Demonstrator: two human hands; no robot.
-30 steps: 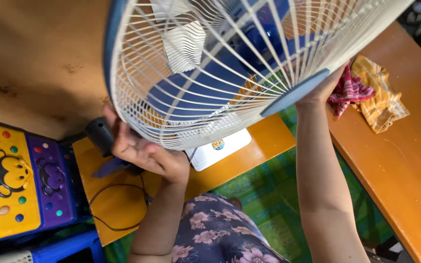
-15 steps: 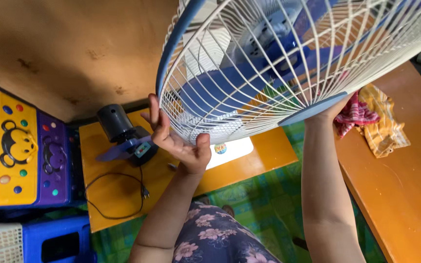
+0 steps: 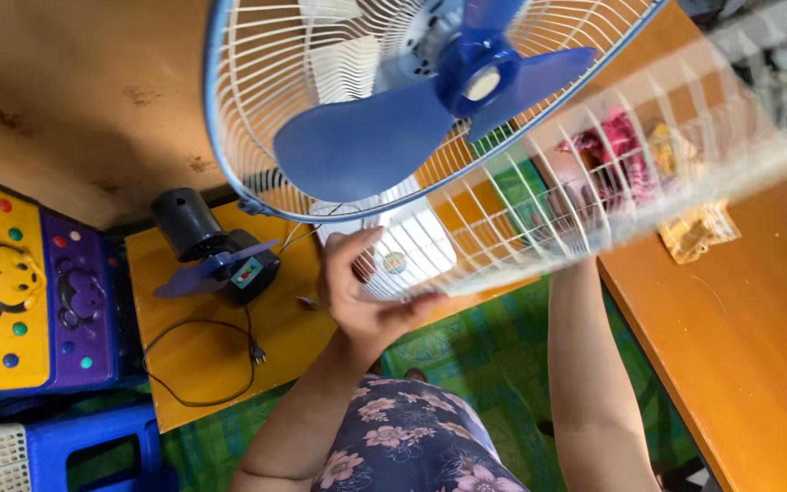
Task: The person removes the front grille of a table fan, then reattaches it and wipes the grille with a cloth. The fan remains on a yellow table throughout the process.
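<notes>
From the head view, we see the left hand [image 3: 366, 296] with fingers [image 3: 346, 253] curled on the lower rim of the loose white front grille [image 3: 594, 196], which tilts away from the fan's rear guard [image 3: 257, 109] and blue blades [image 3: 384, 137]. The right hand sits behind the blurred grille, so we cannot tell its grip. A small black motor [image 3: 207, 241] rests on the yellow counter [image 3: 202, 364] below.

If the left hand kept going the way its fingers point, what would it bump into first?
The left hand points up and away, its fingers at the rim of the blurred white front grille. Straight on, it would probably meet the blue fan blades, though depth is unclear.
</notes>
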